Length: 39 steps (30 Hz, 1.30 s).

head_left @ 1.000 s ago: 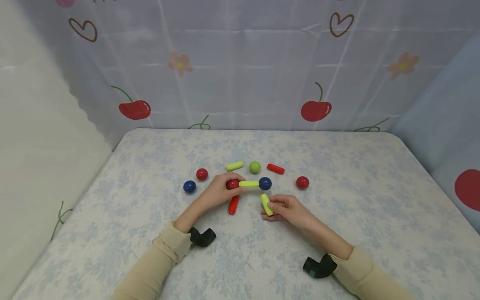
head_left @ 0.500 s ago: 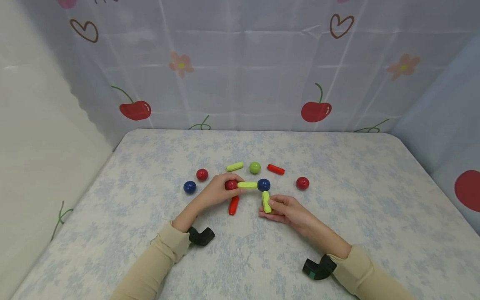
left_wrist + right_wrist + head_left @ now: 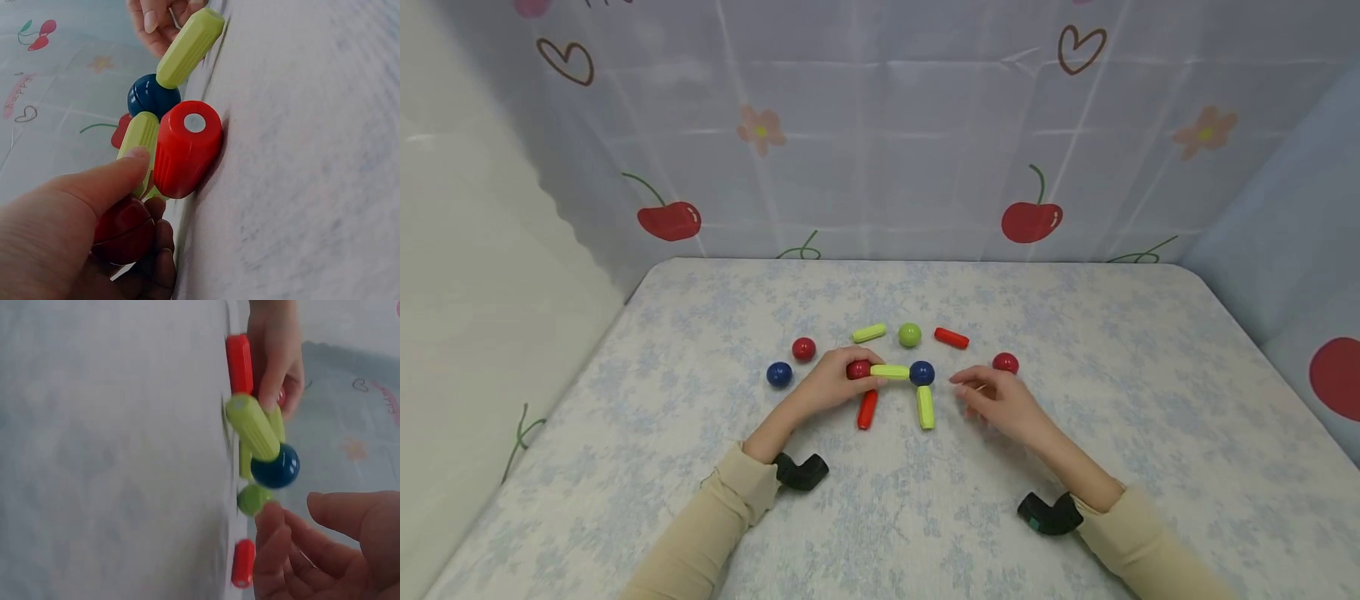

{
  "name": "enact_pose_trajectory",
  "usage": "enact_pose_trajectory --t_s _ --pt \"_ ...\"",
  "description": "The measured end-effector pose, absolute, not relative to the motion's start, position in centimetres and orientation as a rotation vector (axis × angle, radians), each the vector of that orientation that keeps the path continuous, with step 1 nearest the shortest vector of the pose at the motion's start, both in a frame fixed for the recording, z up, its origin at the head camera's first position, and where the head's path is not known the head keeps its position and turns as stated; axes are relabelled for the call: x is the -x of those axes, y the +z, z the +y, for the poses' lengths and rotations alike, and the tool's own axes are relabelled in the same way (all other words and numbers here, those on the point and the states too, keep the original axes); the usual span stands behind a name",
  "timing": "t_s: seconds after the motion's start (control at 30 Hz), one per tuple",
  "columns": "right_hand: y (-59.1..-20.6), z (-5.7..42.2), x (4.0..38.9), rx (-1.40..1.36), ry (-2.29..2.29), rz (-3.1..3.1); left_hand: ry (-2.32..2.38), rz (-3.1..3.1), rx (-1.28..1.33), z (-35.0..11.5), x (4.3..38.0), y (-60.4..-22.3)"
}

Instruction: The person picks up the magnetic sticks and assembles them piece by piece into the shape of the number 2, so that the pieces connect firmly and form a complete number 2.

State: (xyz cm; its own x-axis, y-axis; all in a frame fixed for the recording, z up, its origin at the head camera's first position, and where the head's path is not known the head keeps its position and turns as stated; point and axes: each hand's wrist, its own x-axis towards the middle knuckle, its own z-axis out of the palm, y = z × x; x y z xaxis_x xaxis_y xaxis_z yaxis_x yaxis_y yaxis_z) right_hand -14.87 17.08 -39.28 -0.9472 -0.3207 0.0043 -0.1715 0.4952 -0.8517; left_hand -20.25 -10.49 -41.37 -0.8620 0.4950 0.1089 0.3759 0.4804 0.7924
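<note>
My left hand point(image 3: 823, 387) grips a red ball point(image 3: 858, 370), its thumb lying along the yellow-green building rod point(image 3: 891, 372) joined to it. That rod's other end meets a blue ball point(image 3: 922, 373), and a second yellow-green rod point(image 3: 925, 408) extends from this ball toward me. My right hand point(image 3: 1003, 406) is apart from the blue ball, on its right, with fingers loosely bent and nothing in them. In the left wrist view, a loose red rod point(image 3: 187, 147) with a silver disc on its end lies beside the held pieces.
Behind the hands lie a yellow-green rod point(image 3: 869, 333), a green ball point(image 3: 910, 335) and a red rod point(image 3: 951, 337). A red ball point(image 3: 803, 349) and a blue ball point(image 3: 779, 374) sit left. Another red ball point(image 3: 1005, 362) is just behind my right hand.
My right hand brought the second yellow-green rod up to the blue ball, released it there and moved away to the right. My left hand's held pieces shifted slightly left.
</note>
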Motion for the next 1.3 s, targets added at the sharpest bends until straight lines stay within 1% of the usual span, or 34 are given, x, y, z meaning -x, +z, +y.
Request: enact_pose_trajectory --t_s 0.07,0.2,0.33,0.6,0.77,0.93,1.17,1.3 --pt "-39.0 18.0 15.2 0.47 -1.316 2.825 1.33 2.585 -0.764 -10.5 20.3 -41.4" --pt "-38.8 19.6 15.8 0.423 -1.13 3.098 1.326 2.588 -0.767 -10.5 20.3 -41.5" --pt "-39.0 20.6 16.3 0.362 -1.017 3.129 1.308 2.601 -0.764 -10.6 20.4 -41.6" --pt "-39.7 21.0 17.0 0.39 -0.932 3.082 1.264 2.64 -0.753 -10.5 20.5 -41.8" --pt "-39.6 20.9 16.8 0.433 -0.953 3.038 1.255 2.666 -0.745 -10.2 20.6 -41.9" --pt "-39.2 20.3 15.7 0.472 -1.022 2.949 1.241 2.694 -0.768 -10.1 20.6 -42.0" --pt "-39.1 18.6 13.8 0.517 -1.25 2.592 1.176 2.754 -0.777 -10.2 20.6 -42.1" --pt "-39.4 18.0 13.2 0.529 -1.299 2.461 1.143 2.775 -0.799 -10.3 20.7 -42.0"
